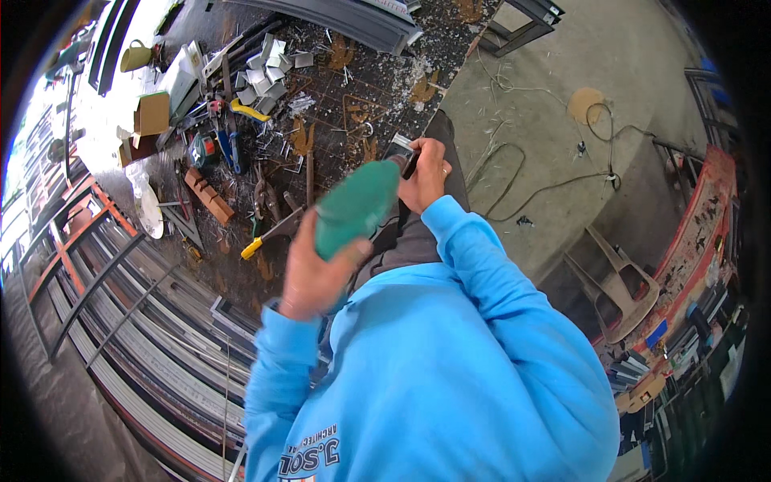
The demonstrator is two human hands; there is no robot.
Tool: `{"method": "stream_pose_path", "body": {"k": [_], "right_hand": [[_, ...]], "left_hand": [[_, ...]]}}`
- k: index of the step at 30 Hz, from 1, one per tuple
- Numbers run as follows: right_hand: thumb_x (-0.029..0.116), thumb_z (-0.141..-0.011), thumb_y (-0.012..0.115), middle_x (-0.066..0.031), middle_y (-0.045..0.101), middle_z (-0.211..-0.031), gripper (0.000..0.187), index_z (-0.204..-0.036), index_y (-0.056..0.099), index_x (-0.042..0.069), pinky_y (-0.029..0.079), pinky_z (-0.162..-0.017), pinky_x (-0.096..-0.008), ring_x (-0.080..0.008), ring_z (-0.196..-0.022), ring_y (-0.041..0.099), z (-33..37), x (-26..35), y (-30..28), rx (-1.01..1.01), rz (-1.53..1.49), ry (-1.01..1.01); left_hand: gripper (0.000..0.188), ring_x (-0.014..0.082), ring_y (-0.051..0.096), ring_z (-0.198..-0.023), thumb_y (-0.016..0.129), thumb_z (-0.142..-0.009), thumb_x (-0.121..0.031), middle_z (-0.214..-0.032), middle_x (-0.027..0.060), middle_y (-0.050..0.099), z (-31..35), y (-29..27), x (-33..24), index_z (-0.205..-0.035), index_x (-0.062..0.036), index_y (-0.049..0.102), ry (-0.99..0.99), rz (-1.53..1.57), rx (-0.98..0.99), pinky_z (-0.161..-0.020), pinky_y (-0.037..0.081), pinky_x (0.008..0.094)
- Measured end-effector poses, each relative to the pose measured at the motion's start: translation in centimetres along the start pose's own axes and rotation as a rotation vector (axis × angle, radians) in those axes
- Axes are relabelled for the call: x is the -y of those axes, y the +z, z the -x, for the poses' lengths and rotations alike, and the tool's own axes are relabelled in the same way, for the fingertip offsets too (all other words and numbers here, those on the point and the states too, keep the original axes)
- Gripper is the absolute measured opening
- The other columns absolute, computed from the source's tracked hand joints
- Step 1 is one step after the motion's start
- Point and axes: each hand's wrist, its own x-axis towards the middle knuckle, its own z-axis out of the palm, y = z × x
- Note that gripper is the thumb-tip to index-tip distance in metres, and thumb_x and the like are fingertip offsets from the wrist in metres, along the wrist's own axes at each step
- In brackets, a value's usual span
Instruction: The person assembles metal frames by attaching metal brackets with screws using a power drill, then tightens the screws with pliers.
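Observation:
My left hand (pixel 313 277) is wrapped round the near end of a green, rounded, elongated object (pixel 357 205). Motion smears it, so its exact kind does not show. Its far end reaches close to my right hand (pixel 427 178), whose fingers are closed round a small dark and silvery metal piece (pixel 399 150) at the edge of the dark workbench (pixel 329 104). The green object partly hides that piece, and I cannot make out whether they touch. To the left of the green object, a yellow-handled tool (pixel 255 246) lies on the bench.
Short metal offcuts (pixel 265 76), pliers and screws clutter the bench. A brown notched block (pixel 209 195) and an open carton (pixel 151 115) lie at left. Long metal profiles (pixel 161 353) fill a rack at lower left. Cables (pixel 514 181) and a tipped plastic chair (pixel 622 293) are on the floor at right.

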Motion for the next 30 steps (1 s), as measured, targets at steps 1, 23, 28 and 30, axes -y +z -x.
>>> {"method": "stream_pose_path", "body": {"k": [1,23,28,30], "right_hand": [[0.025,-0.072,0.093,-0.0168,0.052,-0.125,0.072,-0.127,0.051,0.006,0.035,-0.104,-0.0496,-0.0357,-0.117,0.054,0.1,0.1,-0.1,0.03,0.025,0.022],[0.014,-0.087,0.082,-0.0151,0.071,-0.114,0.027,-0.11,0.071,0.005,0.054,-0.097,-0.0463,-0.0374,-0.11,0.068,-2.0,8.3,-0.6,0.327,-0.047,-0.571],[0.016,-0.092,0.076,-0.0159,0.074,-0.103,0.017,-0.106,0.073,0.008,0.057,-0.087,-0.0493,-0.0394,-0.1,0.071,-5.5,11.5,7.8,0.577,0.103,-0.672],[0.018,-0.092,0.076,-0.0151,0.074,-0.102,0.016,-0.104,0.074,0.008,0.057,-0.088,-0.0504,-0.0394,-0.1,0.071,-6.5,12.5,10.7,0.568,0.084,-0.72]], "left_hand": [[0.061,0.0153,0.071,-0.081,0.082,-0.093,-0.018,-0.11,0.0082,0.074,-0.6,-1.5,-1.7,-0.144,0.0017,0.056,-0.217,0.145,0.068,-0.071,0.059,0.0294],[0.101,0.0405,0.062,-0.126,0.077,-0.094,-0.014,-0.15,0.0223,0.052,16.9,-10.2,29.4,-0.176,-0.0255,0.02,0.026,-0.012,-0.679,-0.104,0.052,0.0478],[0.103,0.0473,0.062,-0.115,0.081,-0.096,-0.021,-0.13,0.0258,0.052,8.7,-9.4,41.4,-0.175,-0.035,0.017,-0.229,-0.377,-0.949,-0.1,0.051,0.0569],[0.104,0.05,0.061,-0.113,0.082,-0.096,-0.022,-0.128,0.0266,0.052,7.5,-9.2,42.9,-0.175,-0.0368,0.017,-0.282,-0.348,-0.996,-0.099,0.051,0.0579]]}}
